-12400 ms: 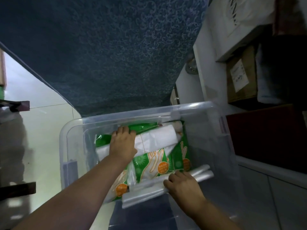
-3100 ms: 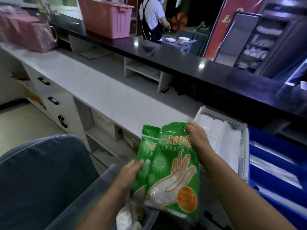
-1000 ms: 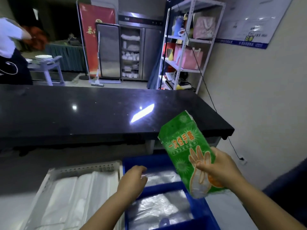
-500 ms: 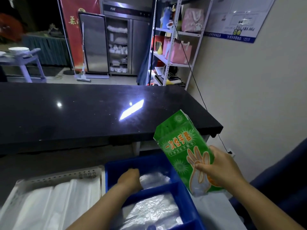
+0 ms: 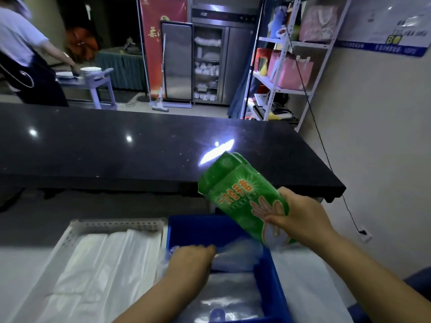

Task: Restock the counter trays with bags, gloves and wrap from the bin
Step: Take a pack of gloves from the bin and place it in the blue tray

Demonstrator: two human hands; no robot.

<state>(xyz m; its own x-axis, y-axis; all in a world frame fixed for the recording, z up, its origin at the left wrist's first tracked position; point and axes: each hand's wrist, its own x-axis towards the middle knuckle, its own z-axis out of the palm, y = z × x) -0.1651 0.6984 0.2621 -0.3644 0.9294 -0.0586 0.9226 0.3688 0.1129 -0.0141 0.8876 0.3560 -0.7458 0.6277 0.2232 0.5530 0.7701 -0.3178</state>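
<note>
— While your right hand [image 5: 300,220] clamps its fingers on the green plastic glove packet [image 5: 242,197], where is it?
— Tilted above the blue plastic tray [image 5: 268,271].
— And your left hand [image 5: 189,259]?
— Fingers curled on clear bags [image 5: 233,255] inside, beside the white perforated tray [image 5: 70,236] on the counter [image 5: 303,287].

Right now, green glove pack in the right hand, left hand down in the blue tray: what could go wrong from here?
1. The right hand grips the green glove pack only at its lower end, tilted above the blue tray; it could slip or flop.
2. The left hand is in the tray's far compartment on the clear bags, so the pack may land on it or crumple them.
3. The pack hangs near the tray's right wall and could drop outside it.
</note>
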